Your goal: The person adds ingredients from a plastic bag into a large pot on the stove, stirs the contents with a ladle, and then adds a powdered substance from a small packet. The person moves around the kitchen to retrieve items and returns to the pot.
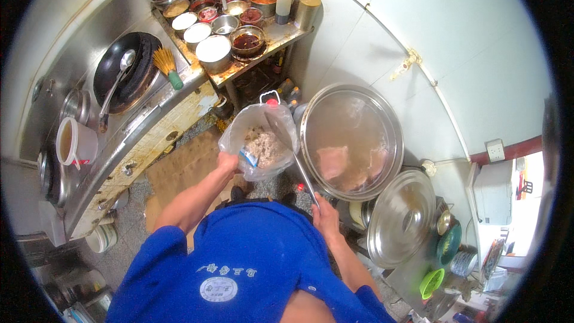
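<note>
My left hand [228,164] grips the near left edge of a clear plastic bag [231,137] that appears to line a bin. Inside lie pale, crumbly scraps [268,150] and a blue-and-white wrapper [249,157]. With my right hand [326,216] I hold the metal handle of a long skimmer or ladle [280,130]; its dark head is over the bag's opening, tilted. Just right of the bag stands a large steel stockpot [306,143] of cloudy liquid. Pale pink slabs of meat [332,161] show at its surface.
A wok [105,65] with a ladle [117,80] and a bamboo brush [164,62] occupy the left stove. Bowls and pots of seasonings [214,49] crowd the far table. Cardboard [184,163] covers the floor. A big steel lid [401,220] leans beside the stockpot.
</note>
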A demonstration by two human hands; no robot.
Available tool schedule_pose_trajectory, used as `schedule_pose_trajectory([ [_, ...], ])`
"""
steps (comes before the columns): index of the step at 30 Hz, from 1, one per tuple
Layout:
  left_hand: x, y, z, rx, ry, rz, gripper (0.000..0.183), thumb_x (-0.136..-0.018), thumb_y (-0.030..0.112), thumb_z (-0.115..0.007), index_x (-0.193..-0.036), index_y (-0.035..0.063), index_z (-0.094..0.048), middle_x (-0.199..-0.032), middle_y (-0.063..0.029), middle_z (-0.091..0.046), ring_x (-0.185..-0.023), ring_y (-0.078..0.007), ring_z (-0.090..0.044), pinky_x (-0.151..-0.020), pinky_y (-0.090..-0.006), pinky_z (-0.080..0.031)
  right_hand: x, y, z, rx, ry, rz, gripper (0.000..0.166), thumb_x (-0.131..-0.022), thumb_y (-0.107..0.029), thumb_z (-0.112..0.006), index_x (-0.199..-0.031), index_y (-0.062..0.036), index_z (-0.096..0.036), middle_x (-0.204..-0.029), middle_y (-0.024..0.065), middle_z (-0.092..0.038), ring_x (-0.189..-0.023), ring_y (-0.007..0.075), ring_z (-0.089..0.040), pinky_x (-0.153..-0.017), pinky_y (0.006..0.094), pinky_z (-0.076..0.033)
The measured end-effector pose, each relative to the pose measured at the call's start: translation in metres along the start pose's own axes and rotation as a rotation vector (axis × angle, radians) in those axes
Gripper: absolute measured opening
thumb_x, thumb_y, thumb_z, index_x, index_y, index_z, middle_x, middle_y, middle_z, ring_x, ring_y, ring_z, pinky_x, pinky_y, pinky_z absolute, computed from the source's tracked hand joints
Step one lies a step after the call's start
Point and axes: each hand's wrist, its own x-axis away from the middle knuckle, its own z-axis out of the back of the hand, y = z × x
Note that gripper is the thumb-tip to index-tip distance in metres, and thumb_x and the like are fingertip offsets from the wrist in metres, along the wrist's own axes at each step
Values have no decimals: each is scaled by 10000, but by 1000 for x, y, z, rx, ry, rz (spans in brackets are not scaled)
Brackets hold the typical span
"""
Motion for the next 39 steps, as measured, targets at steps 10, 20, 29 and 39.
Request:
schedule_pose_trajectory([
  [10,-14,-5,5,-44,31,62,300,-838,54,-629,-1075,-129,-602,-991,-231,-668,-729,-369,-705,-451,-467,-604,2,5,-11,82,58,73,441,-898,-127,-632,-1328,-114,-538,-903,206,-648,-762,430,-632,-640,511,-521],
  [20,-20,-21,8,-19,-67,-68,352,-823,-17,-478,-1147,-80,-601,-1024,-222,-668,-902,-420,-684,-665,-591,-596,24,17,64,100,226,-66,424,-905,-124,-618,-1320,-92,-539,-1099,234,-653,-951,415,-655,-792,463,-547],
  [29,-37,-46,8,-10,-37,28,411,-836,-37,-452,-1237,-79,-529,-1101,-224,-629,-873,-423,-682,-587,-562,-605,-52,148,141,627,246,-472,282,-914,-88,-491,-1189,-39,-526,-867,267,-652,-728,454,-655,-646,533,-522],
  [39,-40,-88,42,110,37,38,394,-804,-37,-473,-1188,-107,-526,-1048,-235,-617,-826,-417,-675,-603,-561,-607,-99,235,156,634,25,-486,267,-878,-184,-580,-1075,-6,-596,-903,261,-672,-880,430,-667,-767,529,-527],
])
